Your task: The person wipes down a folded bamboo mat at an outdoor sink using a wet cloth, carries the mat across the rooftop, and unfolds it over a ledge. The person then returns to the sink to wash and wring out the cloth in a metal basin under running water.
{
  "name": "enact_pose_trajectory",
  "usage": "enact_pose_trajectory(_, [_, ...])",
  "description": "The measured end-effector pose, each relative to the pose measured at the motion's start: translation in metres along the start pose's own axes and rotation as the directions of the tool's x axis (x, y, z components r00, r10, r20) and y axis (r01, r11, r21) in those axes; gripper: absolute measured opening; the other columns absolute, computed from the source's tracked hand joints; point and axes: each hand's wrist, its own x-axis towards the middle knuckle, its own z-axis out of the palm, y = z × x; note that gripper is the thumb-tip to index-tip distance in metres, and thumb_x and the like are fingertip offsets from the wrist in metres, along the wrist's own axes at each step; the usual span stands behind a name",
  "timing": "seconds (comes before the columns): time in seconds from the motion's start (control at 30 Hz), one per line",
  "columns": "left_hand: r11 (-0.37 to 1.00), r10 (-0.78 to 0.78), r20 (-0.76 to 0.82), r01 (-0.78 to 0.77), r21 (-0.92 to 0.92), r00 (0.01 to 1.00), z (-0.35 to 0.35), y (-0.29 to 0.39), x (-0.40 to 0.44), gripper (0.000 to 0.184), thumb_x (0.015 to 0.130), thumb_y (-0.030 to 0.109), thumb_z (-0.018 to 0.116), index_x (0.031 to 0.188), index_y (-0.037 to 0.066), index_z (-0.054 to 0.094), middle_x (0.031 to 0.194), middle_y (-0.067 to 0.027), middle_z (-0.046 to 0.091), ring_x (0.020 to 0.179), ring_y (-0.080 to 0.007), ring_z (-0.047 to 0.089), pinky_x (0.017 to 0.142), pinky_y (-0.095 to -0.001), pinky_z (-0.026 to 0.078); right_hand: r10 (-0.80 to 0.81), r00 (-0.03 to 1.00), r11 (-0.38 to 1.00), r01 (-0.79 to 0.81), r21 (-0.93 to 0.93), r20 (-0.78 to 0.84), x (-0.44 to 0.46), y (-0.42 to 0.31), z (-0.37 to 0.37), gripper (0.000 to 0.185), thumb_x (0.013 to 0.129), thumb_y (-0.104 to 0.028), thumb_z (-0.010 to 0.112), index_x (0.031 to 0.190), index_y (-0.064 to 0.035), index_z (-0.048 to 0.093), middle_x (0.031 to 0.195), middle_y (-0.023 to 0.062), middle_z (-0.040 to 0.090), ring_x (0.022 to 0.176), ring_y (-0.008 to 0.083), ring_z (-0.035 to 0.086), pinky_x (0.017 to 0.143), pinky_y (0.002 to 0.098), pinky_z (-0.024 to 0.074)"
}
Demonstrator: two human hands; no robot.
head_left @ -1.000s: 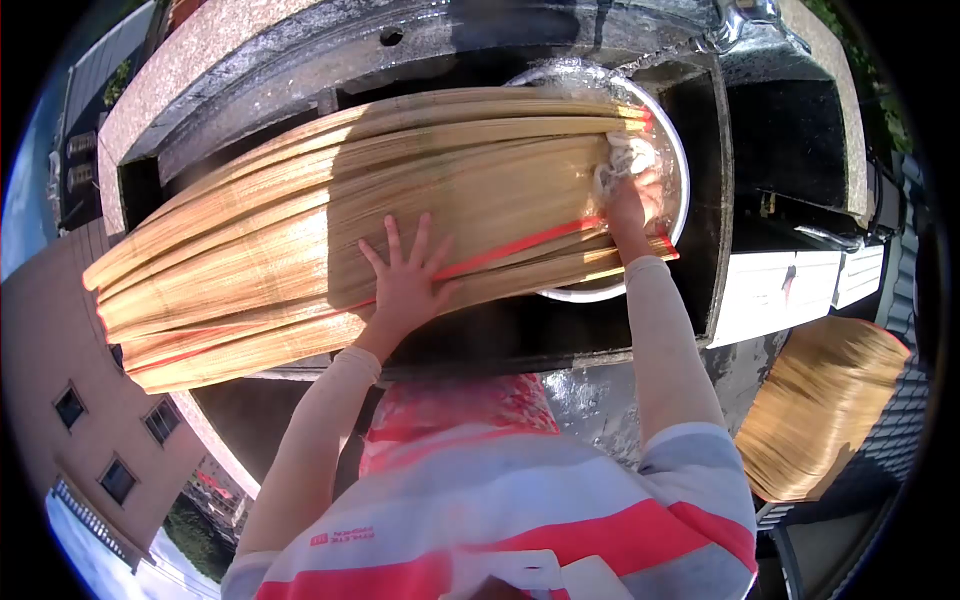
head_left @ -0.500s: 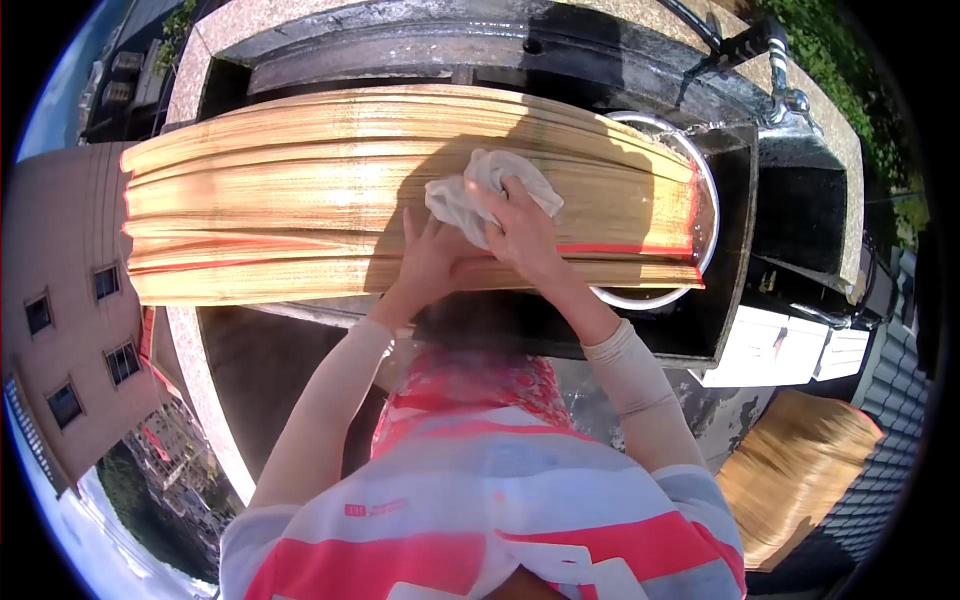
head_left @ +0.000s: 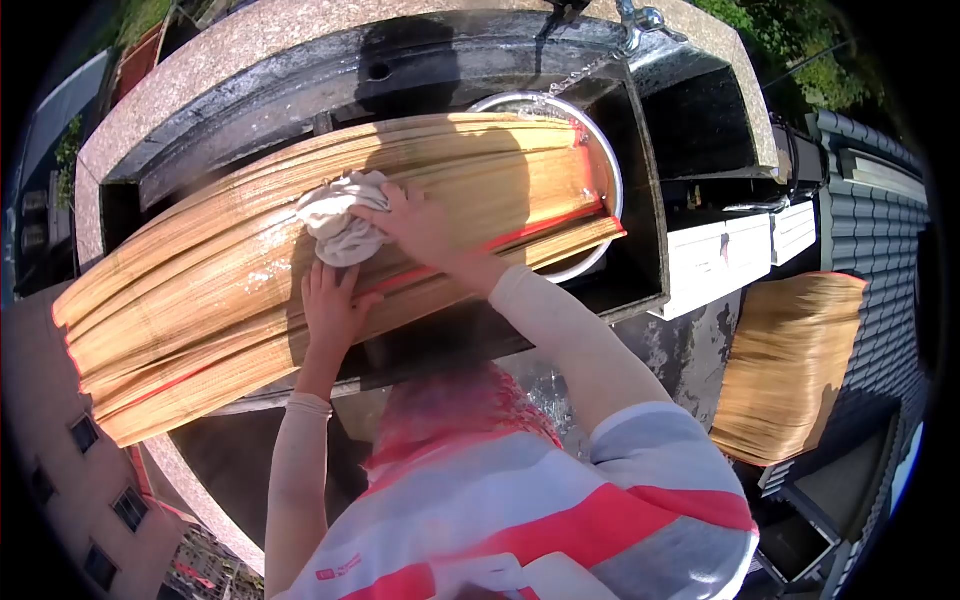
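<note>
A long straw mat point(head_left: 190, 290) with red edging lies in loose folds across a dark sink, its right end in a round metal basin point(head_left: 617, 190). My right hand point(head_left: 420, 228) is closed on a bunched white cloth point(head_left: 342, 215) and presses it onto the middle of the mat. Just below the cloth, my left hand point(head_left: 335, 312) rests with fingers spread flat on the mat, fingertips at the cloth's lower edge. Wet patches glint on the mat left of the cloth.
Water runs from a tap point(head_left: 640, 20) towards the basin. The sink has a stone rim point(head_left: 120, 130). White boxes point(head_left: 715, 262) stand to the right, and another straw mat point(head_left: 790, 370) lies by the tiled roof point(head_left: 880, 250).
The cloth and both hands have moved left along the mat. My view has turned, so the mat now slants down to the left. Shiny wet spots show beside the cloth.
</note>
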Motion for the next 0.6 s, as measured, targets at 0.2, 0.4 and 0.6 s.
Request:
enact_pose_trajectory(0.2, [0.977,0.195,0.194,-0.207,0.043,0.961,0.042,0.031,0.035,0.036,0.074,0.018,0.065,0.110,0.015,0.063,0.139,-0.0002,0.042,0.134,-0.0283,0.028,0.105,-0.0517,0.023,0.519,0.833,0.835,-0.445,-0.325,0.193,-0.099,0.156,-0.043,0.051,0.083,-0.016,0.051,0.132,-0.0307,0.044,0.112,0.0131,0.046,0.091,0.0366,0.053,0.070,0.0442,0.0502])
enact_pose_trajectory(0.4, [0.894,0.439,0.317,-0.374,-0.246,0.841,0.011,0.062,-0.007,0.031,0.073,0.009,0.060,0.104,0.007,0.062,0.124,-0.0032,0.054,0.128,-0.0258,0.039,0.103,-0.0485,0.028,0.785,0.507,0.617,-0.593,-0.517,0.355,-0.129,0.209,-0.085,0.073,0.074,-0.056,0.060,0.136,-0.0231,0.040,0.146,0.0146,0.023,0.120,0.0449,0.040,0.092,0.0531,0.0397])
enact_pose_trajectory(0.6, [0.860,0.492,0.406,-0.356,-0.366,0.770,0.027,0.075,-0.065,0.031,0.078,0.017,0.061,0.107,0.005,0.060,0.123,-0.0053,0.055,0.126,-0.0194,0.042,0.104,-0.0474,0.027,0.756,0.535,0.649,-0.686,-0.330,0.376,-0.124,0.222,-0.034,0.076,0.079,-0.065,0.049,0.142,-0.0407,0.015,0.146,0.0201,0.017,0.128,0.0469,0.028,0.091,0.0611,0.0371])
